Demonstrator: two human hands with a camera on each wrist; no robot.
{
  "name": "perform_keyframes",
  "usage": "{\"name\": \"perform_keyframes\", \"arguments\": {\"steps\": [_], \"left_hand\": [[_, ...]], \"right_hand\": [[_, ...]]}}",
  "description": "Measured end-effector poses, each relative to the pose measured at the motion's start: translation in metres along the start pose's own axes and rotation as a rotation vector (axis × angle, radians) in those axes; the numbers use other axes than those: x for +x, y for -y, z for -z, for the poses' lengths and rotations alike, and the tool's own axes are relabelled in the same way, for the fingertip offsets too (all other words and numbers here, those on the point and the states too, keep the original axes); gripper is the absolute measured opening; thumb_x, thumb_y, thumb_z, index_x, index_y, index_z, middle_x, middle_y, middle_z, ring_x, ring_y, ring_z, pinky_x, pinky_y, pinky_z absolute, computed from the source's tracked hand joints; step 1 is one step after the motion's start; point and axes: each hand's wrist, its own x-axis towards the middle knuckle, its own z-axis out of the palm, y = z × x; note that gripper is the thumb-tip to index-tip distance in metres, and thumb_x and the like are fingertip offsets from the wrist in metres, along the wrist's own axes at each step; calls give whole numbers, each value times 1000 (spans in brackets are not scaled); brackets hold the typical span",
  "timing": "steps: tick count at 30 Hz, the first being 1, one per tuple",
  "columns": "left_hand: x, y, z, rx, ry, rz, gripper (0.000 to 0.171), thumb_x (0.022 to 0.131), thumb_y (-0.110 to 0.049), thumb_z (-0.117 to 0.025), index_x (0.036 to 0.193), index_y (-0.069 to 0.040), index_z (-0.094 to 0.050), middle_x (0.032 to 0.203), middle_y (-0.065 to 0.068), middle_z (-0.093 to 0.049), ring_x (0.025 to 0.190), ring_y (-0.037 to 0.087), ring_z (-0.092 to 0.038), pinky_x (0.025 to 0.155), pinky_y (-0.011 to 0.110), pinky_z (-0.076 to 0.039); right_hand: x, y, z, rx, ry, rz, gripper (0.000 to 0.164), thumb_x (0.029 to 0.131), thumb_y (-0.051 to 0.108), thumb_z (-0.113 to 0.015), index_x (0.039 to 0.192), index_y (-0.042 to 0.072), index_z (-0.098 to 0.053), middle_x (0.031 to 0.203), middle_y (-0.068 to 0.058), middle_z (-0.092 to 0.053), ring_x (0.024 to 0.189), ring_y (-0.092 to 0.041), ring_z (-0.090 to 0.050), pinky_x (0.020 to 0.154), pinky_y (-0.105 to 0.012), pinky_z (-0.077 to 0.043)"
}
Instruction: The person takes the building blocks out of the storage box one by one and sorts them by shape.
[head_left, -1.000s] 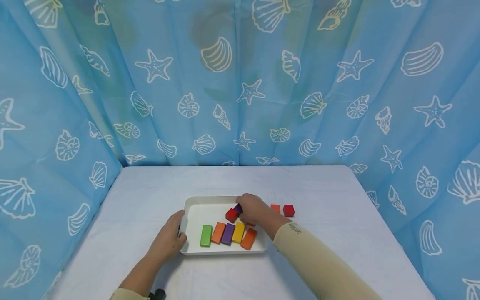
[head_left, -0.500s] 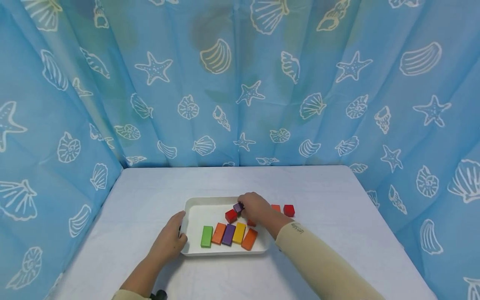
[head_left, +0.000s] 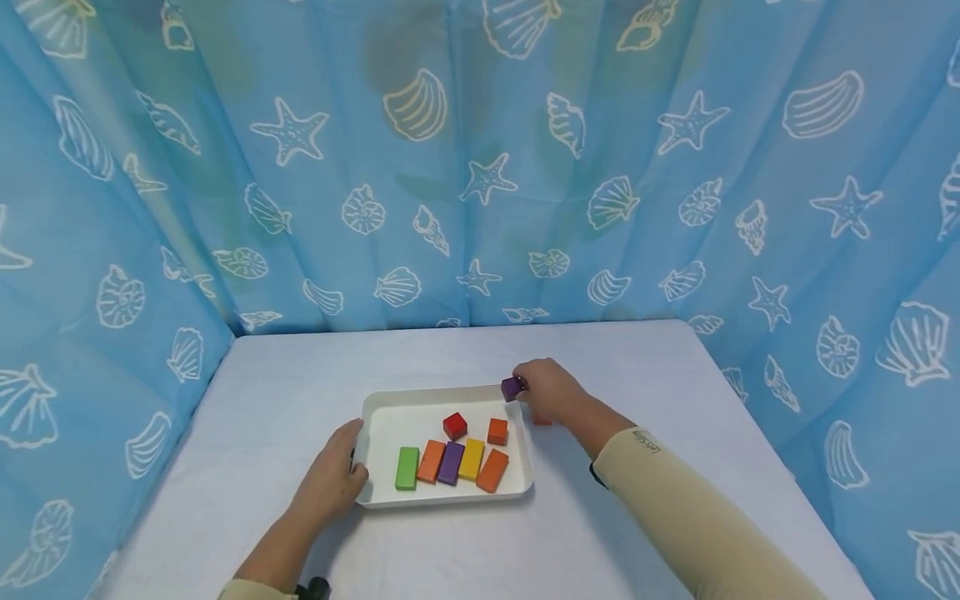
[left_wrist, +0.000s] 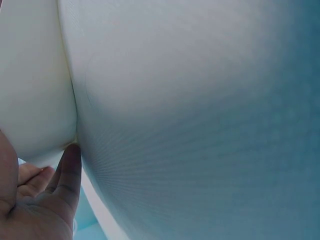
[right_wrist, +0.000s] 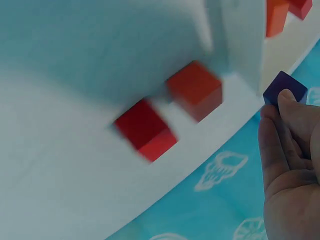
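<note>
My right hand (head_left: 551, 392) pinches a small purple cube (head_left: 512, 388) between thumb and fingers, at the back right corner of a white tray (head_left: 397, 400). In the right wrist view the purple cube (right_wrist: 285, 89) shows beside the tray's wall, the thumb on its face. My left hand (head_left: 330, 471) grips the tray's left end; the left wrist view shows its fingers (left_wrist: 70, 170) at the wall's lower edge. Inside lie a red cube (head_left: 455, 426) and an orange cube (head_left: 497, 431). In front of them lean green (head_left: 407, 468), orange (head_left: 431, 461), purple (head_left: 451, 463), yellow (head_left: 471, 459) and orange (head_left: 492, 471) oblong blocks.
Right of the tray, a red cube (right_wrist: 145, 130) and an orange cube (right_wrist: 195, 90) lie on the white tabletop (head_left: 300, 367); my right arm mostly hides them in the head view. A blue curtain (head_left: 450, 167) with shell prints hangs behind and at both sides.
My right hand has lifted the purple cube from beside the red cube and carried it right to the tray's back right corner. The left hand stays at the tray's left end.
</note>
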Motion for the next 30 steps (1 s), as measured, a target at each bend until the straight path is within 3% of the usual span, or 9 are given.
{"name": "perform_keyframes", "arguments": {"steps": [11,21,30], "left_hand": [[1,0,1,-2,18,9,72,100,-1,-59,165,5,-27,169,28,-29,155,47,-28,127,61,-24],[2,0,1,0,23,4,73,100,-2,-59,165,5,-27,170,27,-28,156,46,-27,127,60,-24],[3,2,0,-7,21,2,73,100,-1,-57,165,6,-26,169,28,-28,155,47,-28,127,60,-24]], "right_hand": [[-17,-56,7,38,-32,-90,43,98,13,-80,137,1,-67,118,-14,-70,107,-31,-65,95,-47,-64],[-36,-101,11,77,-82,-98,42,95,10,-80,132,-3,-65,114,-16,-68,106,-35,-64,90,-48,-65],[-42,-129,-4,83,-61,-153,41,96,11,-79,132,-4,-66,118,-19,-69,112,-39,-64,96,-54,-62]]}}
